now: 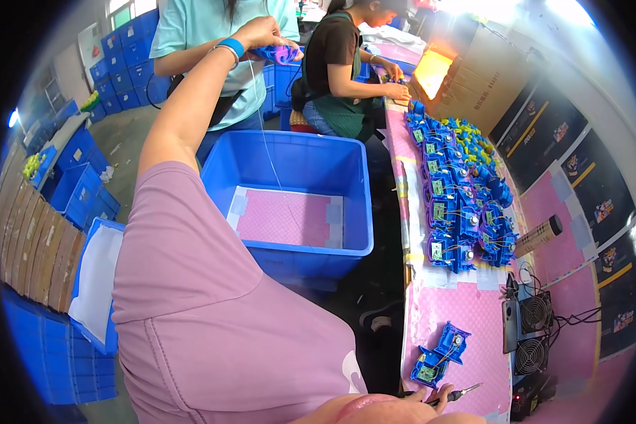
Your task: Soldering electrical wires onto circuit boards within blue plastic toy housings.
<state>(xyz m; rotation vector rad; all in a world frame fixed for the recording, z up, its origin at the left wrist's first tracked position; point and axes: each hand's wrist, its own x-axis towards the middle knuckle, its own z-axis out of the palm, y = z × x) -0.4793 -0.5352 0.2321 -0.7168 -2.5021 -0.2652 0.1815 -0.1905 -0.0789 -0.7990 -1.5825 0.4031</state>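
Observation:
My left arm reaches far forward, and my left hand (258,31) is closed at a blue and purple plastic housing (278,54), beside the hands of a person in a light teal shirt. A thin pale wire (267,145) hangs from my left hand over a large blue bin. At the lower right, my right hand (432,400) grips a soldering iron (462,393), its tip pointing right over the pink bench mat. Just beyond it lies an opened blue housing (451,344) with a green circuit board (427,372) and a round metal part inside.
Rows of blue housings (439,189) with boards and wires cover the bench's far part. A tumbler (539,236), a phone (509,326) and fans (534,355) line its right side. The blue bin (300,256) stands left of the bench. Another person works farther along.

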